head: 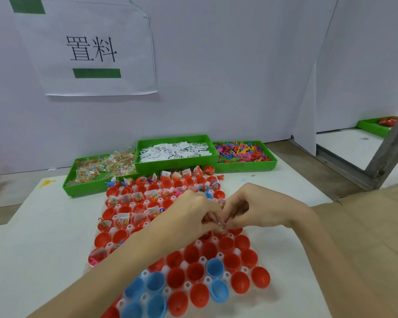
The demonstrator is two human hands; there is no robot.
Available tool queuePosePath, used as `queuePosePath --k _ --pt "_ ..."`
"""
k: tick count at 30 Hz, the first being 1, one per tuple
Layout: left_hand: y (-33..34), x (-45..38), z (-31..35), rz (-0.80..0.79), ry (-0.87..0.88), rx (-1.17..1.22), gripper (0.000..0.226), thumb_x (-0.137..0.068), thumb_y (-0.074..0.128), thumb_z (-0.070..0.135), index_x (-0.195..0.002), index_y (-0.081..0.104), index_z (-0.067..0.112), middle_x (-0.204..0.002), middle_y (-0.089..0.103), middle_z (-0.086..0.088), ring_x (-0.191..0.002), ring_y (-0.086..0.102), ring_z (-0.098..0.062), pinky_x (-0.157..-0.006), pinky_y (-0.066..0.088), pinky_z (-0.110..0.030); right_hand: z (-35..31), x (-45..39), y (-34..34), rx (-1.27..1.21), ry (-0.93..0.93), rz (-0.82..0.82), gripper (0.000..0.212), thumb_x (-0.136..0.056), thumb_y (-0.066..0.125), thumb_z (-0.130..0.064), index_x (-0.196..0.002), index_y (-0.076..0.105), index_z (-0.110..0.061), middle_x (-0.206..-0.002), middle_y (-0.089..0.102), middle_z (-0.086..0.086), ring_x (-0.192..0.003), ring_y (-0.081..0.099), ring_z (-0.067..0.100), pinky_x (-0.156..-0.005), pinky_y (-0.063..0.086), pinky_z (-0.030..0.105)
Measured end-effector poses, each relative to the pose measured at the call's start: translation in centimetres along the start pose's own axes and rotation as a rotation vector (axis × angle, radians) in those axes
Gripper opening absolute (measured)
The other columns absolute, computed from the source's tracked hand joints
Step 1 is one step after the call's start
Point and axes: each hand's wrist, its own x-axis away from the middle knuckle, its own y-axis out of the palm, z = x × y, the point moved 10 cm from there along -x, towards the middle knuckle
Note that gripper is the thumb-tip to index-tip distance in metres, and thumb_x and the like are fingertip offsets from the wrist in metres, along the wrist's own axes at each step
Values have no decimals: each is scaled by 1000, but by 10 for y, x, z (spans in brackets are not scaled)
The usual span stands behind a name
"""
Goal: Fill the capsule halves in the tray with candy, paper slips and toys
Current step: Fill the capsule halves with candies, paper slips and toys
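A clear tray [226,276] holds several red and blue capsule halves. Far rows hold candy packets, paper slips and toys; near halves such as a blue one [214,267] look empty. My left hand [189,214] and my right hand [251,208] meet over the tray's middle. Their curled fingertips pinch a small clear candy packet [221,224] between them; most of it is hidden by the fingers.
Three green bins stand behind the tray: candy packets [101,169], white paper slips [175,150], coloured plastic toys [242,152]. A white wall with a paper sign rises behind them. A metal frame leg [391,143] stands at right, and brown cardboard [377,237] lies beside the tray.
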Motion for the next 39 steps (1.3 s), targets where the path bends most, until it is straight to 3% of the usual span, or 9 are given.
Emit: queuePosePath --k 6,11,14,18,22,28,32,36,39 --pt "3 -3 -3 -42 -73 9 10 -84 81 11 -93 76 13 -79 70 8 -65 54 6 -72 38 3 -5 -1 1 39 -23 22 14 -84 78 -7 -93 81 -17 -86 78 -3 -78 72 9 -76 59 22" --pt "10 -8 -7 -32 -105 -98 7 -87 81 26 -92 78 23 -84 72 9 -83 44 -5 -72 31 -11 -6 -5 2 109 4 61 14 -78 78 -8 -87 81 -19 -82 76 -2 -67 63 2 -68 54 20" --pt "10 -11 -6 -81 -87 -128 7 -89 79 29 -93 82 25 -89 71 9 -89 45 -8 -83 35 -17 -3 -7 4 124 28 70 16 -78 78 -8 -88 82 -19 -83 77 -2 -70 67 5 -75 59 27" --pt "8 -15 -5 -84 -46 -130 9 -93 74 24 -97 82 24 -85 59 15 -83 42 -4 -84 25 -9 -4 -3 -2 100 8 64 12 -85 80 -12 -94 83 -19 -88 79 -3 -83 74 11 -86 60 34" --pt "4 -13 -4 -23 -54 -83 5 -90 77 20 -92 82 21 -88 74 11 -77 48 -3 -79 24 6 -4 -3 -4 113 20 85 13 -86 78 -10 -95 83 -19 -89 79 -3 -85 74 12 -87 60 38" --pt "5 -10 -5 12 -89 -79 6 -89 76 22 -91 83 22 -88 76 7 -80 47 -5 -80 24 -1 -7 -6 -1 162 24 119 12 -82 77 -9 -86 82 -18 -82 77 -4 -80 72 13 -82 59 38" --pt "-2 -3 -5 -31 -103 -19 6 -87 80 20 -91 84 18 -81 73 8 -69 53 -4 -78 28 8 -10 -1 -1 82 -16 48 10 -87 79 -17 -91 84 -23 -84 78 -8 -78 71 6 -80 60 28" --pt "-21 12 -19 -34 -179 123 9 -86 81 28 -93 84 22 -84 73 11 -76 65 -6 -71 56 -19 -12 5 -13 21 -38 98 9 -90 76 -36 -87 84 -32 -81 77 -9 -73 68 3 -69 55 21" --pt "-49 24 -54 67 -282 272 8 -86 80 32 -87 83 24 -77 75 13 -67 67 -1 -62 53 -15 -18 4 -22 -9 -85 180 18 -94 70 -40 -84 82 -30 -76 75 -5 -66 63 2 -61 47 11"
